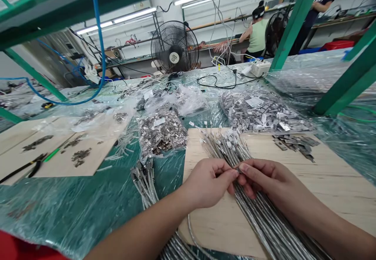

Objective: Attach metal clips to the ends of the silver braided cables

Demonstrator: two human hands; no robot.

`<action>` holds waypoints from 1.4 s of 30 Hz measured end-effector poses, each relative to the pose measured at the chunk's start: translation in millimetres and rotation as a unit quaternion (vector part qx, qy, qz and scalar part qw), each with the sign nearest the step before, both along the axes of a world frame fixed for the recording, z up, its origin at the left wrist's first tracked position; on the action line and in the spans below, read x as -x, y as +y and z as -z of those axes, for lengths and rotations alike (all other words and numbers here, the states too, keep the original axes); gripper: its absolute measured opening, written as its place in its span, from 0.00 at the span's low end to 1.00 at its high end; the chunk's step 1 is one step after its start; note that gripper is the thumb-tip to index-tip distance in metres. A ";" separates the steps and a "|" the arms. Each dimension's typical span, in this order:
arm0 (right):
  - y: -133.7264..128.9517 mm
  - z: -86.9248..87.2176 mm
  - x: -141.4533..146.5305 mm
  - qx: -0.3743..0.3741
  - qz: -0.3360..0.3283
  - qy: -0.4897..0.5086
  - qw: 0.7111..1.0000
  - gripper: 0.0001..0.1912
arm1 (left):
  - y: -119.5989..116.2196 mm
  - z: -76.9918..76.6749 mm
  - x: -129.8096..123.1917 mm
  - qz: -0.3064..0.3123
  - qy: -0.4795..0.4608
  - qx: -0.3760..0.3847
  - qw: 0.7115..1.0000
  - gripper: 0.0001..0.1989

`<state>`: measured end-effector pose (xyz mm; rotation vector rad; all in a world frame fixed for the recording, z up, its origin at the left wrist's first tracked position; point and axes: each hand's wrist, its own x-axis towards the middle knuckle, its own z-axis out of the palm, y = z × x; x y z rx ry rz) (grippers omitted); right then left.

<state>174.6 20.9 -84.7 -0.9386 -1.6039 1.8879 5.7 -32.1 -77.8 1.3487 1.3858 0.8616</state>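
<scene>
My left hand (210,183) and my right hand (266,177) meet fingertip to fingertip above a bundle of silvery braided cables (249,209). Both are closed in a pinch, and what lies between the fingers is too small and covered to name. White tips show at the far end of the bundle, which rests on a light wooden board (217,228). One loose cable (190,228) curves up toward the underside of my left hand. Left of the board lies a second cable bundle (149,185) with grey metal connectors on its ends, partly behind my left forearm.
A bag of small metal parts (161,132) and a bag of larger metal pieces (261,111) lie behind the board. Flat metal pieces (296,144) sit at its right. Farther off are a black fan (174,48), green posts (296,24) and two people.
</scene>
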 end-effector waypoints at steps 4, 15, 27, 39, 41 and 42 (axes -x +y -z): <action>-0.5 -0.7 1.5 0.006 0.005 0.020 1.000 0.20 | 2.1 -3.3 0.9 0.009 0.008 0.001 1.000 0.14; 3.1 6.3 1.8 0.077 0.063 0.072 0.992 0.16 | -6.3 -43.6 57.3 -0.072 0.257 -0.020 0.963 0.23; 4.1 7.8 0.1 0.068 0.054 0.067 0.994 0.16 | 15.6 -15.1 131.7 -0.167 0.514 0.031 0.841 0.11; 4.2 8.4 0.6 0.078 0.059 0.071 0.993 0.15 | 16.6 -10.8 132.1 -0.149 0.547 0.025 0.823 0.11; 4.2 8.2 -0.1 0.077 0.060 0.068 0.993 0.15 | 15.9 -11.1 131.4 -0.144 0.548 0.024 0.824 0.11; 4.2 8.1 -0.4 0.077 0.059 0.066 0.993 0.15 | 15.2 -11.9 131.1 -0.141 0.547 0.024 0.825 0.10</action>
